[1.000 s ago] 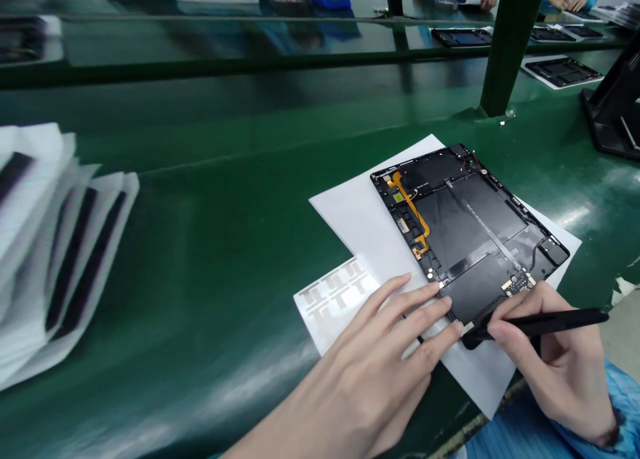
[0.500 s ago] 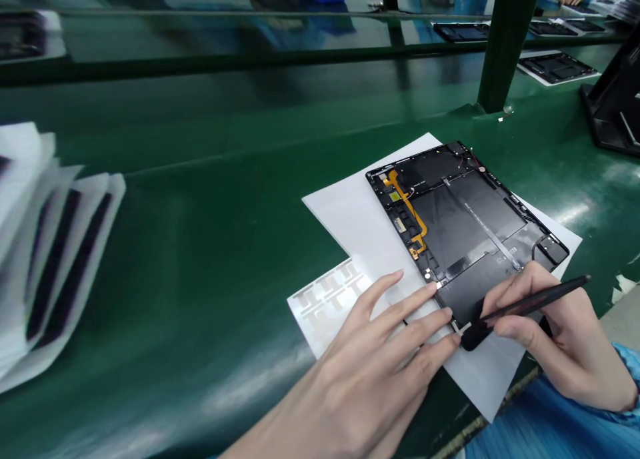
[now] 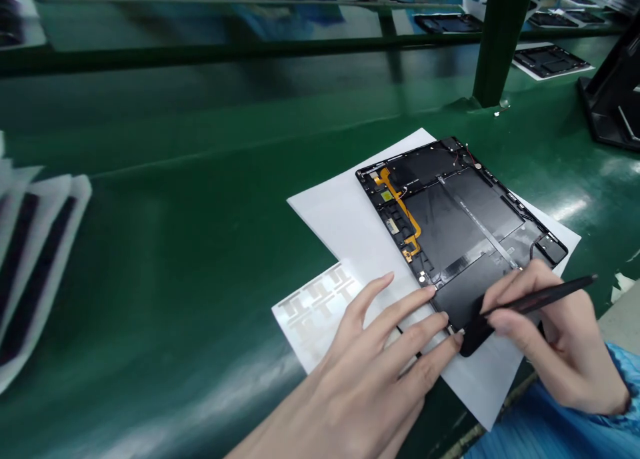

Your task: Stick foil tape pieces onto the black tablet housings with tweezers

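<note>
Head view, item one: opened tablet housing (image 3: 450, 232), face down on a white paper sheet (image 3: 345, 225) atop a green workbench (image 3: 150, 259). Orange flex cable (image 3: 400, 202) ran along its left side. Left hand (image 3: 380, 352) lay open, fingertips (image 3: 440, 319) against the housing's near edge. Right hand (image 3: 550, 332) pinched a slim black tool (image 3: 545, 299), tip over a black strip (image 3: 473, 339). Die-cut label sheet (image 3: 315, 312) lay beside.

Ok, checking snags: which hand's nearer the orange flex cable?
Left hand: fingertips at the black tablet frame, below the orange flex cable. Right hand, holding a black stylus, is farther.
</note>
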Demonstrator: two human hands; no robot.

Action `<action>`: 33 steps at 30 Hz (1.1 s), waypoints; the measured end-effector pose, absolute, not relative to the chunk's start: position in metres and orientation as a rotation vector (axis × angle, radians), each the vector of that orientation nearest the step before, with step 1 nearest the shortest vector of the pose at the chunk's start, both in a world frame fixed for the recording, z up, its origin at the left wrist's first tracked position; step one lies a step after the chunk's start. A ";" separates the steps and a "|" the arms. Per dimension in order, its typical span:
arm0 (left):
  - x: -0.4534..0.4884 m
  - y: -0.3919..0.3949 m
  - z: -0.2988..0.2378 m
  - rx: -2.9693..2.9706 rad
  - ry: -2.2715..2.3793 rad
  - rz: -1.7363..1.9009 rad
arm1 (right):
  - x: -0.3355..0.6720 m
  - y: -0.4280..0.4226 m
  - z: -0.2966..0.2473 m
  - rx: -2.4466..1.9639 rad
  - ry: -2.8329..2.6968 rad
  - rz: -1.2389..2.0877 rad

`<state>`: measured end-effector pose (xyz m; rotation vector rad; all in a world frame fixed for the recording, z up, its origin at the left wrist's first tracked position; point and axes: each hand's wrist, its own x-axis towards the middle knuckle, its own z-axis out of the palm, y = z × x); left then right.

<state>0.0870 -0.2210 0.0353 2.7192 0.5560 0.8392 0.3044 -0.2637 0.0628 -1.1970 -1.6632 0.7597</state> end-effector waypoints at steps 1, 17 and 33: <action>0.089 -0.221 0.036 2.725 0.567 0.832 | 0.305 -0.265 0.061 -1.222 -1.608 0.722; 0.093 -0.221 0.037 2.722 0.596 0.771 | 0.300 -0.263 0.064 -1.303 -1.719 0.662; 0.094 -0.192 0.054 2.683 0.668 0.755 | 0.329 -0.260 0.048 -1.255 -1.131 0.765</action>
